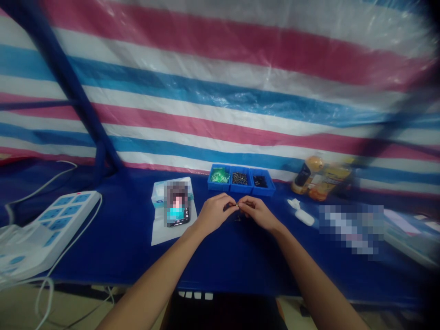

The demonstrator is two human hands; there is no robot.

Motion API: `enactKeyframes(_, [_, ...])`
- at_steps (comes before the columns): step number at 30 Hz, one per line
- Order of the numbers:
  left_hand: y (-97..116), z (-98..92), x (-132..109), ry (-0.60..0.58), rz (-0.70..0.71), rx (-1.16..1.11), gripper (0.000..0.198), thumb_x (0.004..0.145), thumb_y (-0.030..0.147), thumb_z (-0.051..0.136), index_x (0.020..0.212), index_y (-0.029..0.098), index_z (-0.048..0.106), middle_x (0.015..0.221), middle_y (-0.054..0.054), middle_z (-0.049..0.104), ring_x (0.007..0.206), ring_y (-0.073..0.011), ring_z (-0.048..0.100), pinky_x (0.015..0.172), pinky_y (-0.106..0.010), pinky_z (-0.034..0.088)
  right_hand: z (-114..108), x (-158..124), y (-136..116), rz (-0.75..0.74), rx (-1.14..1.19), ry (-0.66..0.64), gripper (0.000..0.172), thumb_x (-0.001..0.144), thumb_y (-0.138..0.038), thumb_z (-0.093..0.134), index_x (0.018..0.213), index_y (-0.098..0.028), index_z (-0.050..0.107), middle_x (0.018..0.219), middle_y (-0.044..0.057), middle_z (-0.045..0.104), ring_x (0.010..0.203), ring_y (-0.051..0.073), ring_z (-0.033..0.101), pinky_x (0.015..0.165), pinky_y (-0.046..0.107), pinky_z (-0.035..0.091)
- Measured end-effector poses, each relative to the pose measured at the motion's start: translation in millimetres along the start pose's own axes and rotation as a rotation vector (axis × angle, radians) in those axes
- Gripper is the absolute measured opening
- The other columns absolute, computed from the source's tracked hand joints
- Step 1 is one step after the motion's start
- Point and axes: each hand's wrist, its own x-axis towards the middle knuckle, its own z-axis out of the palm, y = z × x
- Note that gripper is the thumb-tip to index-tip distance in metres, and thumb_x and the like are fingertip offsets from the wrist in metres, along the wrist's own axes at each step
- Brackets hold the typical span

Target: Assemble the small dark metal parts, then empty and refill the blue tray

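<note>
My left hand [216, 211] and my right hand [257, 211] meet above the blue tabletop, fingertips pinched together. Between them is a tiny shiny piece, too small to name; both hands seem closed on it. Just below the fingers a small dark bit [238, 219] shows on the table, not clear enough to identify. Behind the hands stand three joined blue bins: the left bin [218, 187] holds green pieces in clear plastic, the middle bin [240, 188] many small metallic parts, the right bin [264, 191] small black parts.
A phone [178, 204] leans on a white and teal box [158, 191] at left. A white power strip [65, 220] with cables lies farther left. To the right are a white earbud-style case [304, 217], a bottle [307, 174] and an orange-yellow package [328, 181]. Striped sheeting hangs behind.
</note>
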Motion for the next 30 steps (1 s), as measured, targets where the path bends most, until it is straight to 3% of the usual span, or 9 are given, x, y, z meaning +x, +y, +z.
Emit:
enactKeyframes(9, [1,0.6,0,0.003,-0.026,0.041,0.016,0.086,0.037,0.061,0.089,0.023,0.066,0.086,0.0,0.063,0.075,-0.0146,0.057,0.07,-0.027,0.044,-4,1,3,0.008,0.049,0.035,0.036,0.08,-0.051,0.066,0.093,-0.018,0.062,0.071,-0.002,0.056,0.057,0.01,0.045,0.054,0.024,0.034])
enactKeyframes(13, [2,-0.3,0,-0.009,-0.034,0.054,0.014,0.088,0.034,0.058,0.09,0.023,0.067,0.086,-0.001,0.063,0.076,-0.015,0.058,0.072,-0.027,0.044,-11,3,8,0.074,0.189,0.158,0.037,0.078,-0.053,0.067,0.081,-0.018,0.059,0.068,-0.002,0.054,0.054,0.009,0.045,0.051,0.023,0.031])
enactKeyframes(17, [3,-1.2,0,-0.032,-0.036,0.064,0.013,0.089,0.031,0.056,0.09,0.023,0.066,0.087,0.0,0.063,0.077,-0.0154,0.058,0.071,-0.027,0.044,-16,7,11,0.192,0.366,0.283,0.042,0.075,-0.054,0.069,0.067,-0.018,0.049,0.056,-0.004,0.042,0.049,0.009,0.04,0.047,0.024,0.028])
enactKeyframes(20, [3,-1.0,-1,-0.043,-0.041,0.082,0.013,0.089,0.031,0.055,0.09,0.024,0.066,0.089,0.0,0.064,0.08,-0.016,0.06,0.07,-0.027,0.043,-19,10,10,0.152,0.438,0.457,0.039,0.073,-0.054,0.07,0.08,-0.02,0.053,0.058,-0.004,0.044,0.047,0.009,0.038,0.046,0.024,0.029])
enactKeyframes(23, [2,0.0,-1,-0.064,-0.054,0.112,0.014,0.089,0.029,0.054,0.092,0.023,0.066,0.091,-0.001,0.065,0.082,-0.0168,0.06,0.07,-0.028,0.043,-23,11,11,0.102,0.471,0.596,0.05,0.071,-0.056,0.071,0.107,-0.025,0.053,0.069,-0.004,0.053,0.047,0.008,0.04,0.045,0.024,0.032])
enactKeyframes(27, [-4,2.5,-3,-0.079,-0.087,0.184,0.019,0.088,0.022,0.051,0.101,0.024,0.065,0.098,-0.002,0.064,0.087,-0.0183,0.061,0.071,-0.029,0.045,-25,12,18,0.086,0.337,0.598,0.05,0.072,-0.055,0.069,0.109,-0.024,0.055,0.067,-0.004,0.052,0.045,0.009,0.039,0.044,0.024,0.03])
enactKeyframes(30, [-9,5.4,-3,-0.069,-0.103,0.243,0.024,0.089,0.018,0.048,0.104,0.025,0.064,0.101,-0.004,0.063,0.093,-0.0197,0.06,0.075,-0.03,0.047,-22,11,24,0.046,0.003,0.53,0.037,0.076,-0.051,0.064,0.097,-0.02,0.062,0.062,-0.002,0.052,0.048,0.012,0.043,0.047,0.025,0.031])
